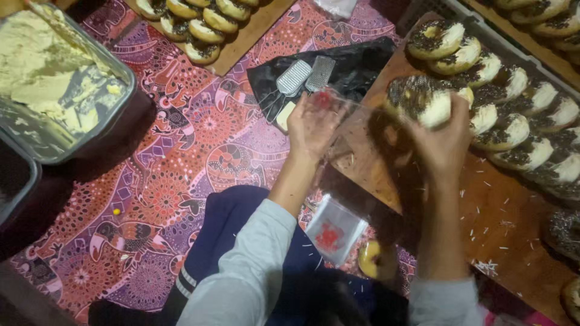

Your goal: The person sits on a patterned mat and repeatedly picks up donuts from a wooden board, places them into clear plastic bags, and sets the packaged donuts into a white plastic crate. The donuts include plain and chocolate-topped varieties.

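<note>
Your right hand (pixel 444 142) grips a sprinkled doughnut (pixel 423 99) just right of the clear bag (pixel 347 130) your left hand (pixel 311 124) pinches open.

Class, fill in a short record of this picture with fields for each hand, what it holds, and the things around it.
Left hand: holds a clear plastic bag open
Right hand: grips a topped doughnut at the bag's mouth
Board: wooden, bears rows of doughnuts and scattered sprinkles
Spare bag: clear, red mark, near the lap
Graters: two, on black plastic
Tub: pale dough, upper left
Cloth: patterned, red and purple
</note>
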